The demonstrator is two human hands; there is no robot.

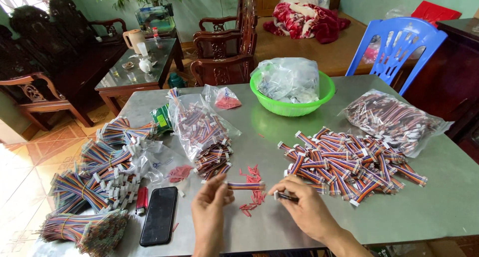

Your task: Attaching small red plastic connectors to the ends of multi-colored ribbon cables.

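Your left hand [209, 209] pinches one end of a short multicoloured ribbon cable [244, 186] between thumb and fingers, holding it level just above the grey metal table [429, 207]; your right hand [304, 209] has its fingers pressed together on a small dark tool [287, 197] just beside the cable's other end. Small red sleeve pieces [253, 189] lie scattered under the cable. To the right sits a loose heap of the same striped cables with white plugs [349, 167], and beyond it a clear plastic bag full of them [391, 118]. Ahead of your left hand, an open clear bag spills more cables [199, 129], with a small clear packet of red bits [227, 100] behind it. A round green plastic bowl [292, 107] holds crumpled clear bags. On the left, long rainbow wire bundles [85, 187] pile up near a black phone lying face up [159, 214] and a red lighter [141, 199]. Past the table stand a blue plastic chair [399, 47], dark carved wooden chairs [224, 42] and a glass-topped low table [139, 62] on an orange tiled floor [25, 167].
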